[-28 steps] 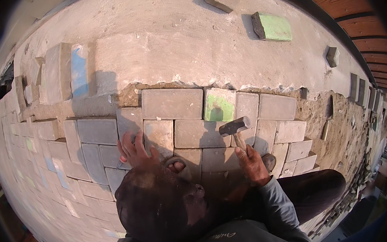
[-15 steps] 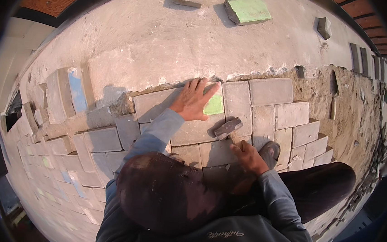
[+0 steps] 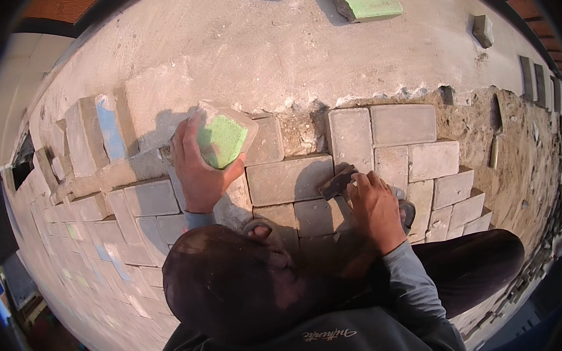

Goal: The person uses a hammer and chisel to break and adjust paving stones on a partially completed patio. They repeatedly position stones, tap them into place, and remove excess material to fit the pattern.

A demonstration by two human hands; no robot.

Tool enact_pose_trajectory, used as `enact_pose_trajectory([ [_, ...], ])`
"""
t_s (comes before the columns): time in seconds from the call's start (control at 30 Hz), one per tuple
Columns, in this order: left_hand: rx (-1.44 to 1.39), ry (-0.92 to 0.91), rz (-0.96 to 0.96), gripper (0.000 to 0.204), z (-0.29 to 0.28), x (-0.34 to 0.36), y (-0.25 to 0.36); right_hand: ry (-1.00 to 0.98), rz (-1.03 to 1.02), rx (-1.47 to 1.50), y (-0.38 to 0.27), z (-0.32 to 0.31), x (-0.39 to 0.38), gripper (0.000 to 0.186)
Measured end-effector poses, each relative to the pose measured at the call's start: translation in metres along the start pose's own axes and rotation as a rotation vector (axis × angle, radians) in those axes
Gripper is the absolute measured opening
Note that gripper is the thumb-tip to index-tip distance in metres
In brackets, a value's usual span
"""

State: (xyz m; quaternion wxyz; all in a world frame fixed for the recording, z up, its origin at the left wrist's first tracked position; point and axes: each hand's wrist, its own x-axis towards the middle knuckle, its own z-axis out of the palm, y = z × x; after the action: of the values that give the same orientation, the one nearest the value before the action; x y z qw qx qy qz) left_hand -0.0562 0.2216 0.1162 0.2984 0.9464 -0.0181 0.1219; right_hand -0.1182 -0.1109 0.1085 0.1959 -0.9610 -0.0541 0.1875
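A broken paving block [image 3: 224,141] with a green-painted face is gripped in my left hand [image 3: 196,174], thumb on one side and fingers on the other. It is raised at the left of a rough gap [image 3: 302,135] that shows loose sandy bedding. My right hand [image 3: 378,211] is closed on a hammer [image 3: 337,182], close to its head; the handle is mostly hidden. The hammer head is over the laid grey paving blocks [image 3: 287,181], below the gap. My bent knees cover part of the paving near me.
A concrete strip [image 3: 250,61] with a ragged edge runs beyond the blocks. On it lie another green-topped block [image 3: 367,1] and a small block piece [image 3: 483,31]. A trowel [image 3: 496,130] rests on the sandy ground at right. Loose blocks [image 3: 86,135] stand at left.
My left hand has lifted the green-faced block out of the row and carried it left, leaving bare bedding there. My right hand has shifted up, closer to the hammer head.
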Motion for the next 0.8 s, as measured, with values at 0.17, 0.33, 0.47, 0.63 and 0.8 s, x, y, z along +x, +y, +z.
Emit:
enact_pose_trajectory([
  [0.17,0.095,-0.054,-0.016,0.098,0.019,-0.028,-0.033,0.044,-0.204,0.047,-0.023,0.031,0.083,0.027],
  [0.33,-0.321,0.009,-0.359,0.101,0.027,-0.041,-0.036,0.182,-0.503,-0.389,-0.037,0.088,0.147,0.041],
  [0.47,0.067,0.094,0.003,0.099,0.031,-0.038,-0.046,-0.022,-0.406,-0.363,-0.03,0.094,0.145,0.023],
  [0.63,0.073,0.135,0.051,0.098,0.039,-0.042,-0.057,-0.074,-0.255,-0.453,-0.038,0.091,0.137,0.017],
  [0.8,0.065,0.118,0.031,0.098,0.038,-0.044,-0.058,-0.131,-0.035,-0.505,-0.05,0.104,0.157,0.019],
])
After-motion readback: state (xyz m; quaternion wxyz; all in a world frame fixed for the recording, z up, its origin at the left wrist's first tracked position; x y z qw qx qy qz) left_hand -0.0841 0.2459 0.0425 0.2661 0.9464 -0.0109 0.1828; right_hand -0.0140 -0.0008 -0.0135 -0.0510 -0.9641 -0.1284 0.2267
